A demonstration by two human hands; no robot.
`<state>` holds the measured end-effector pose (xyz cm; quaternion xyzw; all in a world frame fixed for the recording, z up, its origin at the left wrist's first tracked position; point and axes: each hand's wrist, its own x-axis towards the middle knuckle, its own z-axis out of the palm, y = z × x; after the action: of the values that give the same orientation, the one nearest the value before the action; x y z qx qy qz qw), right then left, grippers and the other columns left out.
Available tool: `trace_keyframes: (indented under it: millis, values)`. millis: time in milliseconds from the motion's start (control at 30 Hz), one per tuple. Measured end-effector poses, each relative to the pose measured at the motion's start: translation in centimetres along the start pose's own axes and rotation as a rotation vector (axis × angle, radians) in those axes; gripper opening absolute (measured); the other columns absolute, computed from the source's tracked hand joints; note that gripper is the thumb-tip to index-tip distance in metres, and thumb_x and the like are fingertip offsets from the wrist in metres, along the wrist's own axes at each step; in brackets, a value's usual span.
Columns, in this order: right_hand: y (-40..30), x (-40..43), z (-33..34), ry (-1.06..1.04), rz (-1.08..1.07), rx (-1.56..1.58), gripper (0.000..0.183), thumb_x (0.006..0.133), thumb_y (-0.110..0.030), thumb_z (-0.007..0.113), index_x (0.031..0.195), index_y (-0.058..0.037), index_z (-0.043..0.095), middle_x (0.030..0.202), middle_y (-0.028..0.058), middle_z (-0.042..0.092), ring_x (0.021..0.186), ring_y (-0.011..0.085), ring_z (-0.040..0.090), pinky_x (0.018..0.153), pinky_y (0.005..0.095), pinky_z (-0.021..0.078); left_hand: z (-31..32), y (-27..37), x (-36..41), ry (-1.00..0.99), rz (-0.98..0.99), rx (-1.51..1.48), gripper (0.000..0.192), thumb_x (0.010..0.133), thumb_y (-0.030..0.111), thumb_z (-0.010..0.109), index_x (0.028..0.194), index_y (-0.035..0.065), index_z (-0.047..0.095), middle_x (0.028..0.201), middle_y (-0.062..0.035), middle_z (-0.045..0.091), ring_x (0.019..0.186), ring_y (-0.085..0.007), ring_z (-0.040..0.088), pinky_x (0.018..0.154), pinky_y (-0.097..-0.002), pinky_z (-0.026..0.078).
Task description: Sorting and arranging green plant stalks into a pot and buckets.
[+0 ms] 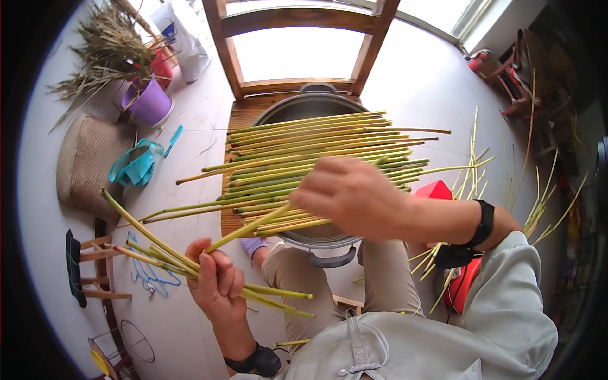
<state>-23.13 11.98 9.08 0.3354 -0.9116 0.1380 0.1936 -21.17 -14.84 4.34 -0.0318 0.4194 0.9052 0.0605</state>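
Observation:
My left hand grips a small bundle of green-yellow plant stalks at the lower left. One single stalk slants from the left fingers up to my right hand, whose fingers are closed around its upper end; motion blurs this hand. Beneath and beyond it, many similar stalks lie side by side across the top of a grey metal pot with handles. The pot stands on the seat of a wooden chair. Some stalks stick out farther than others on both sides.
A purple bucket with dry plant stems, a woven basket and a turquoise bag stand at left. Blue hangers lie beside a small wooden stool. Loose stalks spread at right, near a red object.

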Motion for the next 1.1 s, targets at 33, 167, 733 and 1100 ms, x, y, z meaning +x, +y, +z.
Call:
trace_keyframes:
  millis: [33,167,733,1100]
  values:
    - [1.4,0.1,-0.3,-0.005,0.024,-0.003,0.009,0.074,-0.012,0.060,0.082,-0.0080,0.056,0.078,0.0055,0.055,0.079,0.0239,0.057,0.067,0.0352,0.0503,0.3,0.1,0.1,0.015,0.011,0.008,0.030,0.099,0.021,0.053,0.123,0.0037,0.049,0.074,-0.0052,0.059,0.041,-0.0017,0.026,0.036,-0.0172,0.025]
    - [9.7,1.3,1.1,0.021,0.376,0.070,0.011,0.084,-0.016,0.060,0.093,-0.0103,0.065,0.083,0.0078,0.065,0.081,0.0280,0.062,0.071,0.0394,0.0506,-1.0,0.8,0.0,0.037,0.088,0.122,0.049,0.099,0.026,0.052,0.141,0.0050,0.037,0.073,0.0019,0.054,0.044,0.0014,0.024,0.036,-0.0149,0.021]
    - [16.5,2.2,5.5,-0.378,0.587,-0.022,0.016,0.087,-0.017,0.063,0.101,-0.0126,0.071,0.092,0.0050,0.070,0.086,0.0230,0.065,0.076,0.0377,0.0520,-3.3,-0.1,0.0,0.110,0.034,0.105,0.043,0.098,0.027,0.054,0.133,0.0031,0.042,0.075,-0.0019,0.055,0.043,-0.0011,0.027,0.038,-0.0166,0.024]
    - [21.3,0.9,0.2,-0.123,0.753,0.077,0.017,0.090,-0.014,0.062,0.102,-0.0082,0.072,0.094,0.0078,0.072,0.082,0.0182,0.067,0.079,0.0307,0.0542,-3.8,-0.4,-0.3,0.145,0.048,0.081,0.041,0.099,0.026,0.052,0.132,0.0034,0.043,0.076,-0.0012,0.052,0.043,-0.0005,0.026,0.036,-0.0153,0.023]
